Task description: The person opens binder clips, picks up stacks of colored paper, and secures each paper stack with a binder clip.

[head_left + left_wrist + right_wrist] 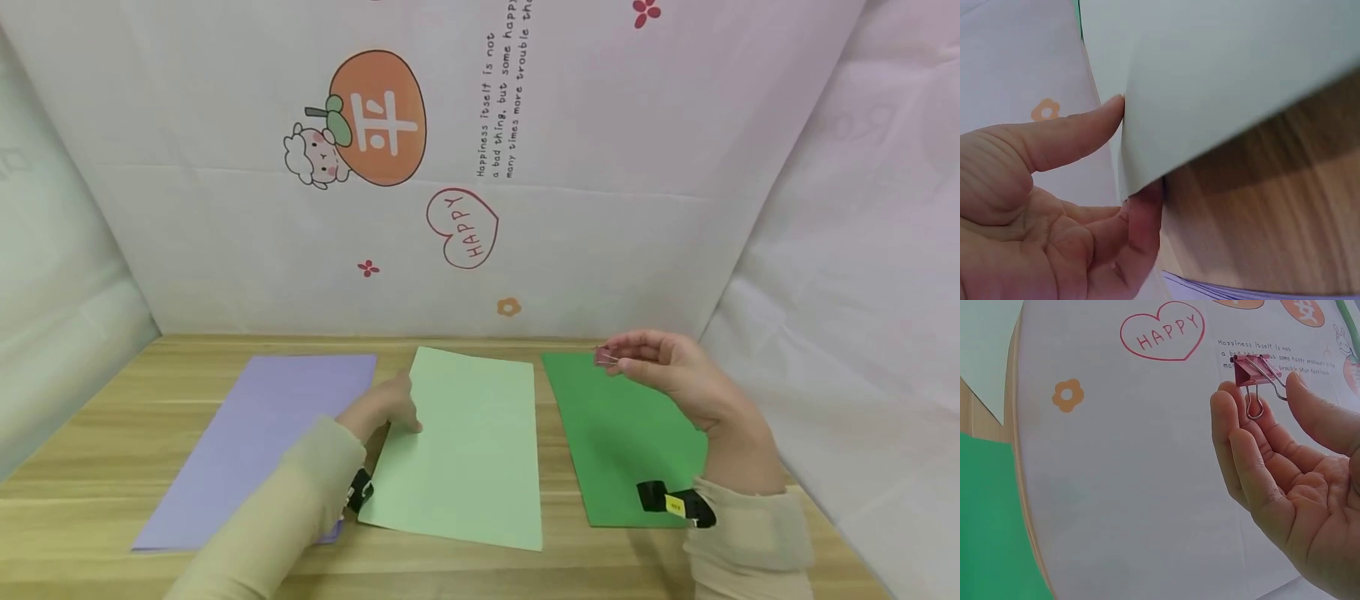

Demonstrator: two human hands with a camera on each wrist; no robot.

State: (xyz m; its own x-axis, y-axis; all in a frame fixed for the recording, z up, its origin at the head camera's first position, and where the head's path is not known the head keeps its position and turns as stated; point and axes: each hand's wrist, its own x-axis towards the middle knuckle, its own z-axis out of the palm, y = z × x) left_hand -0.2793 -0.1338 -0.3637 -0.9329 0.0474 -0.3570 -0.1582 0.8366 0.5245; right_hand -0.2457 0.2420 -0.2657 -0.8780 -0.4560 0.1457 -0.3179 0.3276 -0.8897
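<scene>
In the head view, my left hand (390, 404) is at the left edge of the light green paper (472, 454). The left wrist view shows the thumb on the upper face of this paper (1222, 81) and fingers under its edge, pinching it; the edge bends up off the wood. My right hand (678, 371) is raised over the far part of the dark green paper (630, 433). Between its thumb and fingers it holds a pink binder clip (1257, 370) with silver wire handles, one handle hanging down in the right wrist view.
Purple paper (262, 442), several sheets thick at its edge, lies at the left, partly under my left sleeve (300, 492). All the papers lie on a wooden table (112, 450). A white printed cloth (600, 233) stands behind, with more white cloth (862, 333) at the sides.
</scene>
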